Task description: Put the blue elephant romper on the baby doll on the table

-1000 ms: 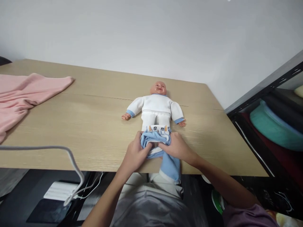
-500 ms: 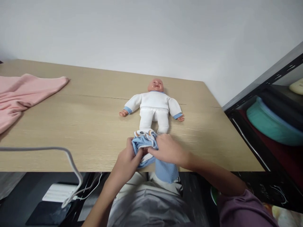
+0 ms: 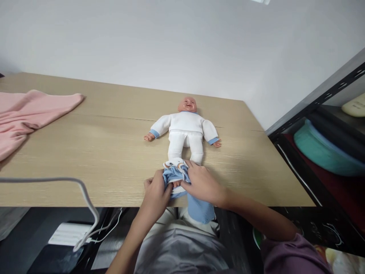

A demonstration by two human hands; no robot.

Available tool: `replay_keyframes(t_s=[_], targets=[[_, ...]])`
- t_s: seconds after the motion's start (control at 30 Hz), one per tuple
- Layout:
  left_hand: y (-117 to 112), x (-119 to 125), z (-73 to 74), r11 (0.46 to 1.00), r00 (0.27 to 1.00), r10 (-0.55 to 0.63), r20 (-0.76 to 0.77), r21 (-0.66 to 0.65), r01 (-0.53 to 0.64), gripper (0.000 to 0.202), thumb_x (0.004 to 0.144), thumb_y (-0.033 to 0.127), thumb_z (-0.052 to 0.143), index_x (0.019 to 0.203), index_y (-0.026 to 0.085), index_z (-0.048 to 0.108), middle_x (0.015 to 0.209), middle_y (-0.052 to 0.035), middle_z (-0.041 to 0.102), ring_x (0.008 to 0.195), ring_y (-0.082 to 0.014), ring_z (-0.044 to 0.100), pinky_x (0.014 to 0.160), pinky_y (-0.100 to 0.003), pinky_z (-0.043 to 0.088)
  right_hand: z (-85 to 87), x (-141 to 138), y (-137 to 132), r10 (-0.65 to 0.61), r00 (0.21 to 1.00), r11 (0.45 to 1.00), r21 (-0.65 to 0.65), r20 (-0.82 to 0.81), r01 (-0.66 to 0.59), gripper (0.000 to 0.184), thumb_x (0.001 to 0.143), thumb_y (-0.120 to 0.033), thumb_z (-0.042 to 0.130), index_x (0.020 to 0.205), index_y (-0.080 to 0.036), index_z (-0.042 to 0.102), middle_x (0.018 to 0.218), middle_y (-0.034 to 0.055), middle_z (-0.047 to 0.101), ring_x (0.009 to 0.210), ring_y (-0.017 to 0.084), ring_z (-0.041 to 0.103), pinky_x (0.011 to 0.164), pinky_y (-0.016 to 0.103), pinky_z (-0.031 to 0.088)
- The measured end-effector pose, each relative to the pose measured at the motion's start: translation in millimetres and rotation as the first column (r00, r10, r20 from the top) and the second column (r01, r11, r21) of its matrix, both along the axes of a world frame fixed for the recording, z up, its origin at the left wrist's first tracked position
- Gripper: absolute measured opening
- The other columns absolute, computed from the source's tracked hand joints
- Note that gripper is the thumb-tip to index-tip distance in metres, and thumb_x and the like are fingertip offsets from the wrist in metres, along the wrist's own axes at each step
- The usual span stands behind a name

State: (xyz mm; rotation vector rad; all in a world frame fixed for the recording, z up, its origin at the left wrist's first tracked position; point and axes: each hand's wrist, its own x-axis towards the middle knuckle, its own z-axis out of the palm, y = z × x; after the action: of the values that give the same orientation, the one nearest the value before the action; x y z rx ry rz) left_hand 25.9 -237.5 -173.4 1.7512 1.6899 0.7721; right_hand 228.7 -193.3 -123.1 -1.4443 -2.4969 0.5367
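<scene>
A blue garment [image 3: 172, 174] is finger-gripped by the left hand [image 3: 155, 196] and right hand [image 3: 205, 184] around one foot [image 3: 176, 183] of the doll [image 3: 186, 123], laid lengthwise near to far.

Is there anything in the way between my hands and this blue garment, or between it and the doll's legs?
Nothing visible is. Your left hand and right hand hold the blue garment directly. In this view its upper edge overlaps the lower part of the doll's legs, with no other object showing between.
</scene>
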Motion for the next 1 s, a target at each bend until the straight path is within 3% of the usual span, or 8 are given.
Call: replay_keyframes(t_s=[0.07, 0.17, 0.27, 0.37, 0.5, 0.6, 0.77, 1.0], targets=[[0.0, 0.3, -5.3, 0.999, 0.994, 0.034, 0.101, -0.003, -0.034, 0.025, 0.100, 0.040, 0.049, 0.117, 0.023, 0.057, 0.108, -0.0116, 0.075, 0.109, -0.0373, 0.069, 0.108, -0.058, 0.047, -6.0, 4.7, 2.1, 0.001, 0.996, 1.000, -0.016, -0.085, -0.003, 0.035, 0.103, -0.032, 0.070, 0.136, -0.020, 0.065, 0.140, 0.0164, 0.074, 0.128, 0.033, 0.073, 0.107, 0.046, 0.060], [1.8, 0.2, -9.3, 0.995, 0.951, 0.071, 0.302, 0.047, -0.089, 0.041, 0.099, 0.042, 0.059, 0.133, 0.020, 0.055, 0.127, -0.0158, 0.073, 0.121, -0.0352, 0.067, 0.110, -0.053, 0.050, -7.5, 11.5, 4.7, -0.022, 0.978, 0.998, -0.056, -0.207, 0.011, 0.037, 0.099, -0.027, 0.074, 0.135, -0.021, 0.066, 0.142, 0.0141, 0.075, 0.131, 0.031, 0.073, 0.113, 0.046, 0.056], [6.2, -0.2, -8.0, 0.992, 0.904, 0.048, 0.425, 0.082, -0.091, 0.049, 0.098, 0.039, 0.063, 0.142, 0.018, 0.053, 0.140, -0.0162, 0.069, 0.129, -0.0309, 0.066, 0.114, -0.045, 0.050, -0.1, 15.2, 7.4, -0.064, 0.954, 0.994, -0.104, -0.294, 0.035, 0.029, 0.095, -0.023, 0.075, 0.124, -0.019, 0.070, 0.130, 0.0137, 0.079, 0.115, 0.030, 0.078, 0.106, 0.044, 0.058], [12.8, -1.9, -0.9, 0.995, 0.911, 0.025, 0.413, 0.077, -0.062, 0.043, 0.098, 0.039, 0.064, 0.136, 0.018, 0.060, 0.130, -0.0116, 0.074, 0.118, -0.0281, 0.071, 0.106, -0.040, 0.054, 9.8, 16.0, 11.4, -0.113, 0.905, 0.987, -0.150, -0.409, 0.055, 0.028, 0.088, -0.017, 0.078, 0.115, -0.020, 0.074, 0.115, 0.0095, 0.084, 0.100, 0.028, 0.080, 0.094, 0.038, 0.060], [25.6, -9.1, 12.3, 0.994, 0.942, -0.037, 0.334, 0.105, 0.002, 0.035, 0.098, 0.043, 0.064, 0.124, 0.019, 0.067, 0.116, -0.0088, 0.078, 0.106, -0.0279, 0.072, 0.097, -0.038, 0.056, 16.7, 15.0, 18.6, -0.148, 0.853, 0.978, -0.204, -0.501, 0.050, 0.028, 0.085, -0.019, 0.082, 0.113, -0.023, 0.080, 0.111, 0.0048, 0.087, 0.099, 0.029, 0.082, 0.086, 0.035, 0.061], [36.3, -17.5, 19.3, 0.993, 0.955, -0.089, 0.283, 0.103, 0.061, 0.032, 0.099, 0.043, 0.063, 0.120, 0.019, 0.069, 0.120, -0.0098, 0.078, 0.109, -0.0290, 0.072, 0.098, -0.039, 0.055, 15.1, 13.5, 24.4, -0.168, 0.853, 0.975, -0.214, -0.493, 0.069, 0.029, 0.085, -0.024, 0.086, 0.113, -0.026, 0.082, 0.113, 0.0044, 0.088, 0.101, 0.030, 0.083, 0.087, 0.036, 0.063], [43.5, -25.8, 19.9, 0.988, 0.961, -0.133, 0.243, 0.107, 0.109, 0.031, 0.100, 0.040, 0.063, 0.124, 0.020, 0.067, 0.128, -0.0100, 0.076, 0.117, -0.0299, 0.071, 0.104, -0.040, 0.055, 8.9, 10.7, 30.6, -0.174, 0.868, 0.981, -0.161, -0.465, 0.110, 0.033, 0.083, -0.027, 0.088, 0.116, -0.025, 0.082, 0.119, 0.0070, 0.086, 0.107, 0.032, 0.083, 0.090, 0.038, 0.064], [37.5, -25.8, 12.9, 0.976, 0.947, -0.189, 0.259, 0.153, 0.153, 0.046, 0.103, 0.038, 0.065, 0.145, 0.019, 0.056, 0.136, -0.0152, 0.072, 0.121, -0.0304, 0.070, 0.107, -0.043, 0.057, 7.8, 11.0, 32.4, -0.135, 0.889, 0.989, -0.120, -0.438, 0.091, 0.047, 0.083, -0.019, 0.085, 0.128, -0.029, 0.079, 0.130, 0.0057, 0.084, 0.117, 0.032, 0.080, 0.101, 0.039, 0.064]])
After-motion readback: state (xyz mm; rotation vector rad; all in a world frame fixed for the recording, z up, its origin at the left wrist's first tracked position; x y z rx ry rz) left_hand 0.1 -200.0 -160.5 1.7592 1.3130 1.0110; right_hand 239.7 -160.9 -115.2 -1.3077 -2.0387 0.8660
